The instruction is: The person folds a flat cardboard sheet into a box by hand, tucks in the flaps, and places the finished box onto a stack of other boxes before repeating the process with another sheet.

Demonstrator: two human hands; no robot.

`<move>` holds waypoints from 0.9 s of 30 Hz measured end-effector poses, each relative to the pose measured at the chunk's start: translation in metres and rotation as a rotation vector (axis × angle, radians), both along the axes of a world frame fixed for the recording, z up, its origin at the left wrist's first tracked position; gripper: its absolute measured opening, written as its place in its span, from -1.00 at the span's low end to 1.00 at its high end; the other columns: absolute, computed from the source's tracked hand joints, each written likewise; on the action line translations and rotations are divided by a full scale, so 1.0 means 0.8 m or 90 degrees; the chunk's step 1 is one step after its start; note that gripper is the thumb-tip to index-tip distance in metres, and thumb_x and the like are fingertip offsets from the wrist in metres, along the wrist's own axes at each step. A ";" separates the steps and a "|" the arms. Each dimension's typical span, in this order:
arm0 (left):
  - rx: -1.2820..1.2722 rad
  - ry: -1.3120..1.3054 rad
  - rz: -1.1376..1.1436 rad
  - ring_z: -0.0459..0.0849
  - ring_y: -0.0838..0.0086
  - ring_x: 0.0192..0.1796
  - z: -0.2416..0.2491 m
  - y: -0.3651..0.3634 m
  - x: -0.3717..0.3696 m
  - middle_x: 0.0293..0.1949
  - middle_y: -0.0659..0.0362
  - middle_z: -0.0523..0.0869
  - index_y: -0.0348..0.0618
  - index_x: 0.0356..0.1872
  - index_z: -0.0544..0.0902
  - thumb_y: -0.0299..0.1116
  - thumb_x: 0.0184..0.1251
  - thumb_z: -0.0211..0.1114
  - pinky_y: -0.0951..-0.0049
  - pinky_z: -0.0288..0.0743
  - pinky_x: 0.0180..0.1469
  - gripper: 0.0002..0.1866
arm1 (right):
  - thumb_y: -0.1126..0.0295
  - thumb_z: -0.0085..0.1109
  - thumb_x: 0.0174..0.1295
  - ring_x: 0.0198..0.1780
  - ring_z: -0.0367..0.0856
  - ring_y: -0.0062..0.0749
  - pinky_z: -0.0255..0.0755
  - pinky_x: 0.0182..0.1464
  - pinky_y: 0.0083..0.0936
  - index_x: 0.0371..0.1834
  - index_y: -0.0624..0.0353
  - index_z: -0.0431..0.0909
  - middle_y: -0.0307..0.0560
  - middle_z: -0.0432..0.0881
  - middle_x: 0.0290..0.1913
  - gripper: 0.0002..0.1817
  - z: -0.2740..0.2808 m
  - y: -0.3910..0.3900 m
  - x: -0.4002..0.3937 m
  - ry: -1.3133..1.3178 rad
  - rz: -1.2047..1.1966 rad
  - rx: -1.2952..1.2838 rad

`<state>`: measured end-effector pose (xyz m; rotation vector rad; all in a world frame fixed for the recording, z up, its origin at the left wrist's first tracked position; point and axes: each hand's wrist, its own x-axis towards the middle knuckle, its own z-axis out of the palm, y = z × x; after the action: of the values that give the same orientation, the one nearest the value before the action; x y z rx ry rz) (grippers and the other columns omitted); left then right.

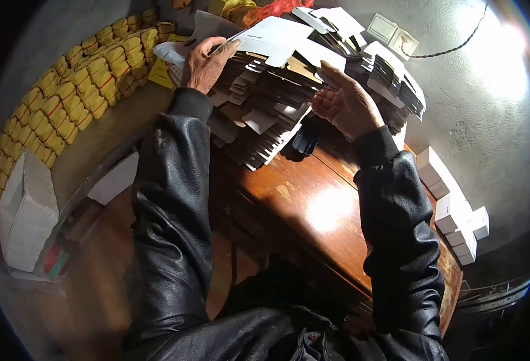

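Observation:
A tall stack of flat, unfolded white cartons (259, 120) stands on the wooden table, its layers uneven at the edges. The top carton (277, 36) lies white side up, with small dark print near its left end. My left hand (209, 63) grips that carton's left edge, fingertips over its top. At its right side, my right hand (349, 102) pinches a flap between thumb and fingers, the other fingers curled. A second stack of flat cartons (391, 75) is behind my right hand. A small dark object (305, 141) sits by the stack's foot, partly shaded.
Yellow wrapped bundles (66, 105) are piled along the left wall. Assembled white boxes (451, 210) line the table's (301, 186) right edge. A pale block (33, 210) stands at lower left. A wall switch (391, 33) and a hanging cord (451, 54) are behind the stacks.

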<state>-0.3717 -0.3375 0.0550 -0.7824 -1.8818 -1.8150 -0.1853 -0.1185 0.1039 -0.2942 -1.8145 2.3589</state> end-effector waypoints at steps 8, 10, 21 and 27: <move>0.025 -0.023 -0.046 0.64 0.50 -0.03 0.002 -0.007 0.015 -0.11 0.13 0.74 -0.30 0.03 0.68 0.00 0.24 0.42 0.46 0.44 0.08 -0.45 | 0.17 0.21 0.35 -0.42 0.57 -0.38 0.62 -0.19 -0.31 0.07 0.15 0.50 -0.14 0.48 -0.38 -0.64 0.000 -0.024 0.017 0.104 0.036 0.118; 0.055 -0.013 -0.054 0.63 0.51 -0.02 0.002 -0.010 0.014 -0.11 0.15 0.74 -0.28 0.03 0.69 -0.04 0.28 0.40 0.48 0.44 0.09 -0.50 | 0.21 0.20 0.34 -0.45 0.56 -0.36 0.64 -0.18 -0.24 0.05 0.15 0.51 -0.14 0.48 -0.41 -0.67 -0.002 -0.026 0.017 0.079 0.024 0.001; -0.011 0.043 0.007 0.68 0.51 -0.10 0.052 -0.047 0.079 -0.18 0.11 0.76 -0.35 0.00 0.67 0.01 0.29 0.39 0.50 0.52 -0.02 -0.45 | 0.27 0.21 0.28 -0.30 0.61 -0.34 0.59 -0.15 -0.29 0.03 0.11 0.55 -0.17 0.59 -0.15 -0.70 -0.005 -0.034 0.064 0.072 0.045 -0.152; 0.033 0.078 -0.054 0.66 0.57 -0.03 0.086 -0.056 0.177 -0.08 0.12 0.73 -0.37 0.01 0.65 -0.13 0.32 0.41 0.56 0.50 0.01 -0.54 | 0.36 0.19 0.30 -0.08 0.61 -0.37 0.56 0.04 -0.32 0.09 0.17 0.54 -0.15 0.59 -0.06 -0.69 0.000 -0.019 0.133 0.174 0.091 -0.160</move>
<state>-0.2300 -0.3825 0.1235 -0.9450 -1.7419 -1.8146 -0.0792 -0.1337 0.1037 0.1303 -1.4637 2.5759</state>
